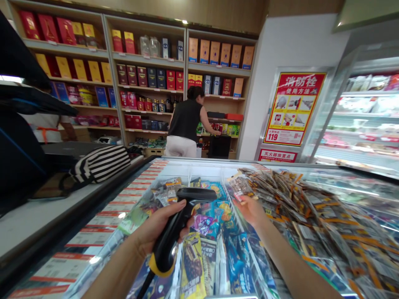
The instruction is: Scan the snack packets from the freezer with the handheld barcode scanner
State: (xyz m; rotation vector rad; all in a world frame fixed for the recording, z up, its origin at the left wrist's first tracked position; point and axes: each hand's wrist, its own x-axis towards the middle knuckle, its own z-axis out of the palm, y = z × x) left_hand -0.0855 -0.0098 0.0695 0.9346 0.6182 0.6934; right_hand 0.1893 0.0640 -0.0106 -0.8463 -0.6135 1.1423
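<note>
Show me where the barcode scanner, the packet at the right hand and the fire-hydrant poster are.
Barcode scanner (171, 233): head view, on its black handle.
Packet (241, 186): head view, on the middle of its wrapper.
Fire-hydrant poster (293, 109): head view, on its yellow middle.

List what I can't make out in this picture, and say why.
All in the head view:
Left grip: the finger middles, hidden behind the scanner.
Packet in the right grip: its print, too small and blurred.
Scanner cable: its far end, cut off by the bottom edge.
Packet pile: the lower packets, covered by those on top.
Person at the shelves: the left hand, hidden by the body.
</note>
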